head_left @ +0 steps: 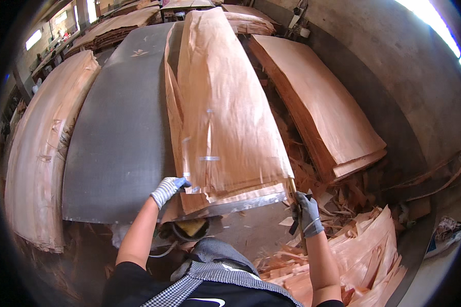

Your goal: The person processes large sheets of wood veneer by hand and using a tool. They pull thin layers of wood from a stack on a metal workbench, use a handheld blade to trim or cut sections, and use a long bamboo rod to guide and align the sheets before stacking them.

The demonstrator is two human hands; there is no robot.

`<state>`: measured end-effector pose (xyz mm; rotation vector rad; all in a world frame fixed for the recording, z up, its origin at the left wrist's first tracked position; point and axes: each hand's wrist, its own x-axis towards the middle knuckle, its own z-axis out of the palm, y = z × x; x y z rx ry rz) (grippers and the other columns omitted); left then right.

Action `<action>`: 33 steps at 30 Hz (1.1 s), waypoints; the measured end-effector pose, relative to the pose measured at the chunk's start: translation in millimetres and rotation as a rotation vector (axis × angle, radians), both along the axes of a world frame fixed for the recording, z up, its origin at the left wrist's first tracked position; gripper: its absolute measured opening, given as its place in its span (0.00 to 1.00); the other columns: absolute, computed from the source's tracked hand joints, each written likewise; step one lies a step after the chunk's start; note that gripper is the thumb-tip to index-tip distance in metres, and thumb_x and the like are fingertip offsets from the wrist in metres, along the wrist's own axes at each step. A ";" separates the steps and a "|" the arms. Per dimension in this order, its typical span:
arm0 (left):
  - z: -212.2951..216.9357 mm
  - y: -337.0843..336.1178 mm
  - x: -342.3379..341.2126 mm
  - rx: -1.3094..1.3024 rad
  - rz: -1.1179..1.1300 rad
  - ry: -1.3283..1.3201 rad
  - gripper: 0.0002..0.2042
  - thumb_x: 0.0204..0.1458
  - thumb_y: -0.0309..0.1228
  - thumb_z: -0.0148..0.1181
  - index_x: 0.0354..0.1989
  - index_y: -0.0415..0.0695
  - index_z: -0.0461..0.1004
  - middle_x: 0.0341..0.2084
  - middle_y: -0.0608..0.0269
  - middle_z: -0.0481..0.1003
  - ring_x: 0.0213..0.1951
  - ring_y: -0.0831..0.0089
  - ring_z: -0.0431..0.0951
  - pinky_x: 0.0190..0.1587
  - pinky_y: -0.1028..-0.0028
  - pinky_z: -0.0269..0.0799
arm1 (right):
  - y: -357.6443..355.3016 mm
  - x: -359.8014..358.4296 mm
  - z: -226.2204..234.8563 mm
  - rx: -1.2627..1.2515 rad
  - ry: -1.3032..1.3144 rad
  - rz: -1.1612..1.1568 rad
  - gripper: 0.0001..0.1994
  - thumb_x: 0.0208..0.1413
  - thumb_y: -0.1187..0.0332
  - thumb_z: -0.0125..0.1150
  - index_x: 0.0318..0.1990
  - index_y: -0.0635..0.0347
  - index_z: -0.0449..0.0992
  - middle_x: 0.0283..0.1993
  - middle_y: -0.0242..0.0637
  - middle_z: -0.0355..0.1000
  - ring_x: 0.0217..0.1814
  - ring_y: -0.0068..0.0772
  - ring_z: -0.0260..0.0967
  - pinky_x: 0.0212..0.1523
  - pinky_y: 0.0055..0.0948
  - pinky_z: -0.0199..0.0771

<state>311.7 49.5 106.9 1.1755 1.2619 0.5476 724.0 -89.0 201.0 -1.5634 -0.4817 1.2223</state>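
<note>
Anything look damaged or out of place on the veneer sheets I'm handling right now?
Yes. The top veneer sheet has pale tape patches over splits, and its near edge is ragged by the left hand. Broken veneer scraps lie heaped beside the right hand, which grips a thin strip.

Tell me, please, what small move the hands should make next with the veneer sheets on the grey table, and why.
Probably draw the veneer sheets a little nearer. The left hand grips their near left corner and the right hand their right one, beside a thin stick; the near edge lies ragged along the grey table front.
</note>
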 end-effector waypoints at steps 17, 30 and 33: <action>-32.3 93.7 482.6 -0.026 -0.584 0.039 0.16 0.53 0.38 0.47 0.35 0.39 0.77 0.30 0.59 0.78 0.32 0.72 0.77 0.39 0.73 0.71 | 48.5 433.0 24.3 -0.014 -0.170 -0.244 0.08 0.50 0.67 0.60 0.35 0.60 0.72 0.17 0.26 0.65 0.12 0.18 0.57 0.11 0.18 0.55; -62.1 120.2 814.8 0.216 -0.519 0.182 0.19 0.52 0.44 0.46 0.40 0.42 0.75 0.36 0.52 0.76 0.39 0.65 0.75 0.44 0.71 0.67 | 76.2 744.0 11.4 0.057 -0.191 -0.201 0.12 0.51 0.65 0.59 0.40 0.63 0.72 0.19 0.27 0.65 0.13 0.19 0.59 0.12 0.19 0.56; -72.2 119.5 887.8 0.214 -0.300 0.059 0.20 0.51 0.45 0.46 0.38 0.41 0.75 0.35 0.53 0.76 0.38 0.65 0.75 0.44 0.71 0.67 | 105.9 807.3 33.2 0.033 -0.190 -0.176 0.12 0.51 0.66 0.58 0.40 0.62 0.72 0.17 0.27 0.64 0.13 0.19 0.58 0.12 0.19 0.56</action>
